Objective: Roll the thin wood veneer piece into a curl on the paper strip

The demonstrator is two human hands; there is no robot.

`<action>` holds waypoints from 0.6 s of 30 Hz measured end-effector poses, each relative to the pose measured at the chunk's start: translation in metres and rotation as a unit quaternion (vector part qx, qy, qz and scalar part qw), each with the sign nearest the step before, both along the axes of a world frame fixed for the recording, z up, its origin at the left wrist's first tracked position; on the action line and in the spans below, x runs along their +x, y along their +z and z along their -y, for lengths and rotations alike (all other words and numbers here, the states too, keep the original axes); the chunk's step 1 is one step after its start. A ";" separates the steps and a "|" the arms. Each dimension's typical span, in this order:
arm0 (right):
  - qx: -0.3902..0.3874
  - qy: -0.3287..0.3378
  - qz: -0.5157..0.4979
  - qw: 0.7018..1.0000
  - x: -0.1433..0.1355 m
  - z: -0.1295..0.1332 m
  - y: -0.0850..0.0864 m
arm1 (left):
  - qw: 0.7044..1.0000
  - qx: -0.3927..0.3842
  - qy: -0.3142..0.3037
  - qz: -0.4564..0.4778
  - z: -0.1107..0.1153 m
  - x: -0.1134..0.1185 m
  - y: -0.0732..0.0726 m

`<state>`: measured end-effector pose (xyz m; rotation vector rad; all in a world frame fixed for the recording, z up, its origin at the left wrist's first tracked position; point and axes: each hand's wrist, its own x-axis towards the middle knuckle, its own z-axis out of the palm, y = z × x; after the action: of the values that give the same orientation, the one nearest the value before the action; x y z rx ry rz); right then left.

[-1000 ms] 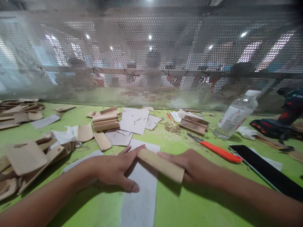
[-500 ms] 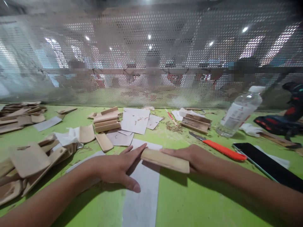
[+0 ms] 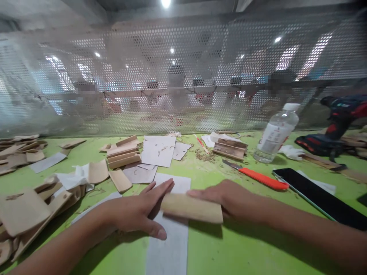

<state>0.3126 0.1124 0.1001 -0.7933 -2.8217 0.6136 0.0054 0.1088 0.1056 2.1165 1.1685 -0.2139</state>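
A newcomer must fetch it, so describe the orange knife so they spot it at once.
On the green table, find the clear bottle on the right. Nearer than the bottle, beside the black phone, lies the knife. Its bright orange ribbed handle and dark blade set it apart from both.

Ceiling lights glow as small white points through the perforated screen (image 3: 177, 76) before you, one flaring at the top edge, the upper background dim and hazy. Soft shadows fall beneath your hands onto the evenly lit green table (image 3: 229, 252). Wide-angle stretch pulls at your forearms, and the people behind the mesh are indistinct.
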 end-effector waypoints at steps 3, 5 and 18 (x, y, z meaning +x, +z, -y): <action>0.056 0.005 0.028 0.998 0.001 -0.002 -0.002 | 1.000 -0.014 -0.003 0.010 0.000 -0.001 0.001; 0.033 0.024 0.030 0.999 0.000 -0.002 0.002 | 1.000 -0.019 -0.009 0.010 -0.001 -0.002 0.001; -0.182 -0.124 -0.091 0.971 -0.002 -0.005 0.001 | 1.000 -0.015 -0.010 0.014 -0.003 -0.001 0.000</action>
<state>0.3105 0.1177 0.1010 -1.0679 -2.4233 1.1140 0.0042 0.1117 0.1055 2.1003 1.1211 -0.2093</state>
